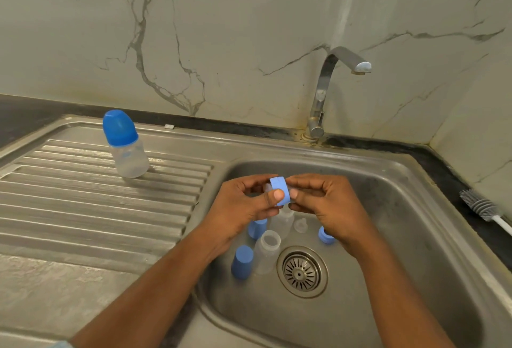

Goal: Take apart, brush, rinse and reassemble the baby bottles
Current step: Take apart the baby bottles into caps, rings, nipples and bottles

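While our left hand [243, 205] and right hand [329, 203] pinch a blue plastic ring [280, 190], we stay over the steel sink [401, 209]. It should catch loose parts.

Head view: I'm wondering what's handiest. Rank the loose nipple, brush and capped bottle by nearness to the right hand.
1. Nipple, in the basin just below the right hand.
2. Brush, on the right counter.
3. Capped bottle, on the left drainboard.
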A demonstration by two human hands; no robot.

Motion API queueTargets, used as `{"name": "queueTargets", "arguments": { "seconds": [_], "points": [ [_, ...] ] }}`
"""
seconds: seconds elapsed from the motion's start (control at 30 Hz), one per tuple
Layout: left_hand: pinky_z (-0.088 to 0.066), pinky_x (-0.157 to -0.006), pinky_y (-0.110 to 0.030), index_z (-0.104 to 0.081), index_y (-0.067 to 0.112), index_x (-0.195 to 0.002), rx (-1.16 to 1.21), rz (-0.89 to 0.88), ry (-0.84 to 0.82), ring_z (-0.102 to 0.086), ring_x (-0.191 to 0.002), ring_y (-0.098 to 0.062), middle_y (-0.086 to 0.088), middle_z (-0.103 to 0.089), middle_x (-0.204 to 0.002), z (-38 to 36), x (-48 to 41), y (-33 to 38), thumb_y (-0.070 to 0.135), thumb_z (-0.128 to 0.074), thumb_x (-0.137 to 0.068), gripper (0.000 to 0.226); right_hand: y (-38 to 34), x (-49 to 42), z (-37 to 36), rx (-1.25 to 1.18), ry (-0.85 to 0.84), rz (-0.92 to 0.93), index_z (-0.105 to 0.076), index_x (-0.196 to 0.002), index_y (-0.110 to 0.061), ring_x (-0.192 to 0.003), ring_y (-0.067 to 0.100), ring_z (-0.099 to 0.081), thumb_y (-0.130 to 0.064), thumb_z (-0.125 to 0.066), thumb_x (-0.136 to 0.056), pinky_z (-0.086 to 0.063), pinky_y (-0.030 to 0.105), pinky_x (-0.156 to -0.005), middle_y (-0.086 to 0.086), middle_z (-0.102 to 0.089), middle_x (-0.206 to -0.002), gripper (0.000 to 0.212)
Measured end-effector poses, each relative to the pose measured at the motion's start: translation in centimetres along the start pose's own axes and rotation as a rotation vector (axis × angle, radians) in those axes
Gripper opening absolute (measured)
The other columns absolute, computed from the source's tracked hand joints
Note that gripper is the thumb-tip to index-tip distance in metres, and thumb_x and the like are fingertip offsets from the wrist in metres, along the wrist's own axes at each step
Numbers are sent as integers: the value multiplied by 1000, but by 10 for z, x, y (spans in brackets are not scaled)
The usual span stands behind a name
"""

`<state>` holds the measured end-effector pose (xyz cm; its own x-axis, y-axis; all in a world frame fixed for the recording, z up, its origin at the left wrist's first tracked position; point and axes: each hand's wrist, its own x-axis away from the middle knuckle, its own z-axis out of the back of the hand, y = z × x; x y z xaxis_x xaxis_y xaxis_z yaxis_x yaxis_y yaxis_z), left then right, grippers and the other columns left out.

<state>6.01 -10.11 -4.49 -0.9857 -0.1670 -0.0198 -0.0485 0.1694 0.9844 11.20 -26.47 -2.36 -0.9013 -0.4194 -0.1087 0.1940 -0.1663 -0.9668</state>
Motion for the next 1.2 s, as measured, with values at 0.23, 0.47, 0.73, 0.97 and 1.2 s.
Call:
{"name": "queueTargets", "arguments": {
  "seconds": [0.23, 0.47, 0.73, 0.97, 1.2],
  "points": [
    [-60, -72, -25, -70, 14, -115, 68, 167, -82, -74, -95, -22, -12, -76, -102, 1, 2, 3, 40, -64, -78, 46, -4, 3, 6, -35, -100, -72, -71, -112, -12, -90, 16, -74, -10, -73, -85, -61, 30, -77, 2, -77, -96, 28],
    [-60, -72, -25, -68, 5, -119, 202, 296, -99, -74, -91, -20, -16, -74, -108, 4, -3, 6, 33, -57, -93, 40, -3, 2, 5, -33, -32, -52, -56, -129, -23, -86, 14, -74, -8, -74, -84, -60, 24, -70, 3, -76, -95, 51],
    [-59, -83, -23, -72, 8, -104, -7, 269, -65, -70, -94, -16, -3, -75, -94, 36, -12, -1, -2, -67, -87, 21, 3, 3, 13, 228, 77, -93, -64, -116, -20, -80, 7, -69, -9, -79, -79, -59, 27, -74, -6, -68, -94, 41],
    [-56, -83, -34, -76, 21, -78, -876, 128, -189, -68, -75, -15, -1, -75, -80, 39, -6, -17, 4, -80, -71, 19, 39, 4, -2, 695, -356, -336, -74, -94, -14, -82, 23, -72, -19, -84, -72, -59, 43, -83, 7, -75, -87, 25],
    [-45, -74, -26, -68, 23, -91, -1467, 132, -442, -59, -82, -14, 14, -51, -78, 8, 2, -37, 34, -85, -76, 24, 81, 5, -28, 753, -556, -651, -63, -100, 7, -59, 27, -65, -21, -77, -84, -60, 35, -63, 21, -69, -81, 35]
  ]
}}
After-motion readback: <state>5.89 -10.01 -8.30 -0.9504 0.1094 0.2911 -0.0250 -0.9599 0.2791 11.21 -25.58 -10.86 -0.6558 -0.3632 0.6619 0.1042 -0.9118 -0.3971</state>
